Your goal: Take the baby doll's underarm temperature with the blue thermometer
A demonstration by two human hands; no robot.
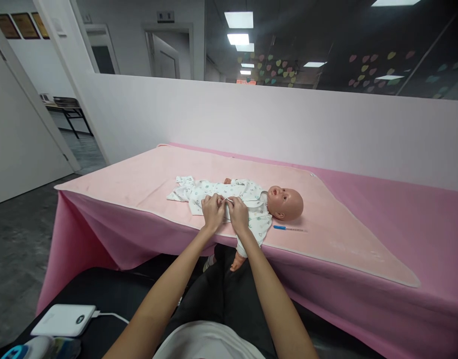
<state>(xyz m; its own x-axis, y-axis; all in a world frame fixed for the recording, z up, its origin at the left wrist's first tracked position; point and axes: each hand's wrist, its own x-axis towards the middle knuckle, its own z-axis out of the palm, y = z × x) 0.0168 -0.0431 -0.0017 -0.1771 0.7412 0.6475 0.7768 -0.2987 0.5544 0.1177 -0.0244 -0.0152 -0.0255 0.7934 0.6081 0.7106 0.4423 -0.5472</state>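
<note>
A baby doll point(286, 203) lies on its back across the table, its head to the right. It wears a white printed baby outfit point(206, 189), and one doll arm hangs over the table's near edge. At the doll's middle, my left hand point(213, 212) and my right hand point(238, 213) meet with fingers pinched. Between the fingertips runs a thin white strip, which looks like a tie string point(228, 200) of the outfit. Beside the doll's head lies a glass thermometer point(288, 228) with a blue end.
A pale pink blanket point(131, 174) covers part of the table over a darker pink cloth point(430, 219). Behind rises a white wall point(273, 124) with windows above. On a black seat at lower left sits a white power bank point(64, 319) with a cable.
</note>
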